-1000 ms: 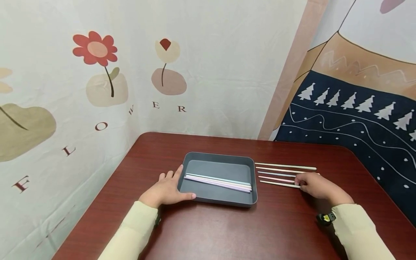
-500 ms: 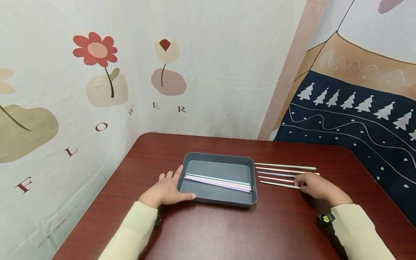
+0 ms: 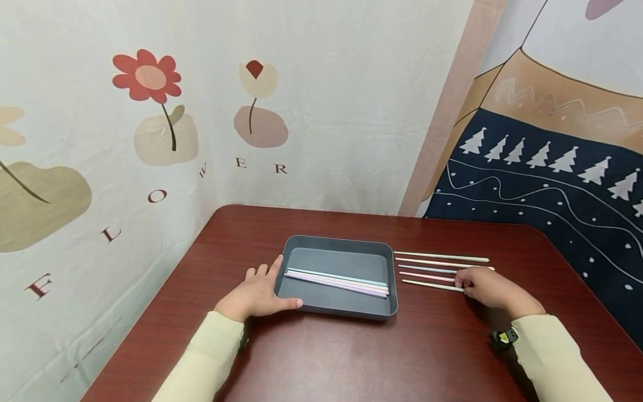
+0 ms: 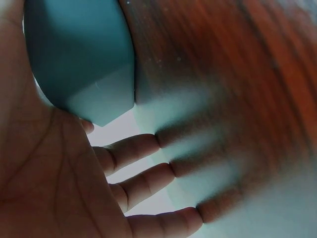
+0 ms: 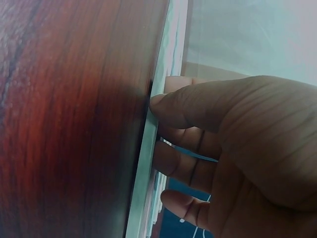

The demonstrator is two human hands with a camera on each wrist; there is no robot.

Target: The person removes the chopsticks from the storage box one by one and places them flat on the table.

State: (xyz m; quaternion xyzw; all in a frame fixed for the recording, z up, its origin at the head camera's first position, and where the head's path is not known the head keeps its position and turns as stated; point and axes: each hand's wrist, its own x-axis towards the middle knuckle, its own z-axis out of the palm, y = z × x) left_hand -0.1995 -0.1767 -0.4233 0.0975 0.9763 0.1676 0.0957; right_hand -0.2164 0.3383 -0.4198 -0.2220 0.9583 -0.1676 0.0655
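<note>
Saw sticks point(image 3: 336, 282) in tray point(image 3: 336, 259), head view only.
Pinched pale stick point(image 5: 141, 181), right hand point(image 3: 489, 287); touched tray, spread left hand point(image 3: 257, 295).

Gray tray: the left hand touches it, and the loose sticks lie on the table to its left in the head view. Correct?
Not quite: the loose sticks lie to the right of the gray tray, as the head view shows. The left hand does touch it.

Right of the tray point(image 3: 346, 261), my right hand point(image 3: 487, 288) is hiding the outer ends of the blue stick point(image 3: 427, 269), pink stick point(image 3: 427, 277) and nearest pale stick point(image 3: 432, 285). My left hand point(image 3: 255, 294) is covering some tray rim. Beside it, my left wrist view is blurring the surface point(image 4: 237, 44).
</note>
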